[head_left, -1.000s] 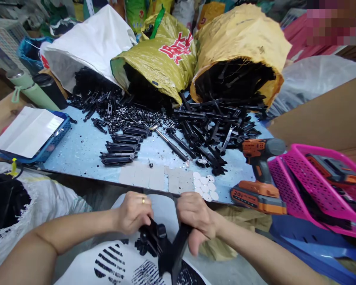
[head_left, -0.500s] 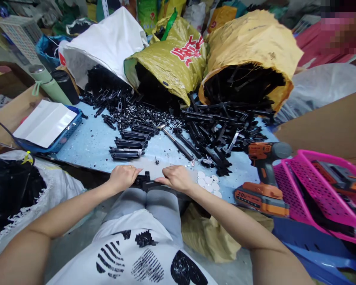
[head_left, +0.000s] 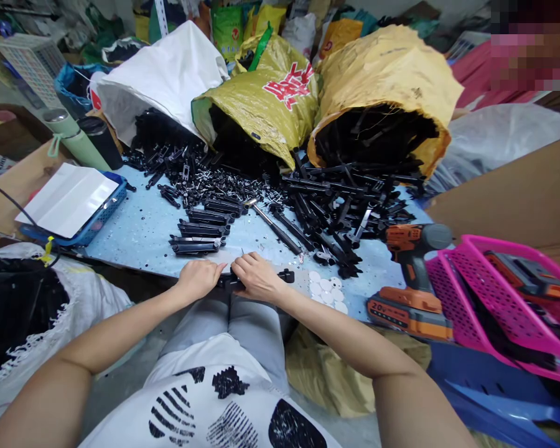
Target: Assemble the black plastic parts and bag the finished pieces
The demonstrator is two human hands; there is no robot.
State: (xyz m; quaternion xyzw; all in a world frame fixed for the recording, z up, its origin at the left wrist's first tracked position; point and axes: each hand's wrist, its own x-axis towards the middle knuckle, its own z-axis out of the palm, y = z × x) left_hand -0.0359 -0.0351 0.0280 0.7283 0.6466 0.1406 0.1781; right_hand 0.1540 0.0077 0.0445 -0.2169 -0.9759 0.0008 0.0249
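At the table's near edge, my left hand (head_left: 198, 280) is closed on the left end of a long black plastic part (head_left: 287, 275). My right hand (head_left: 256, 277) wraps over the middle of the same part, its fingers bent down across it. One end of the part sticks out to the right of that hand; much of the rest is hidden. Beyond the hands lie several similar black parts (head_left: 200, 229) in a stacked row. A hammer (head_left: 280, 230) rests diagonally to their right. White round discs (head_left: 326, 289) lie right of my right hand.
Three sacks, white (head_left: 163, 74), olive (head_left: 266, 93) and yellow (head_left: 387, 81), spill black parts and small metal pins (head_left: 219, 183) onto the blue table (head_left: 116, 239). A cordless drill (head_left: 413, 280) stands at right beside pink baskets (head_left: 476, 298). A blue tray (head_left: 100, 218) holds white paper.
My right hand has shifted left and closed over the black part, close to my left hand. The part's right end now shows beyond it. The small pin on the table is mostly covered.
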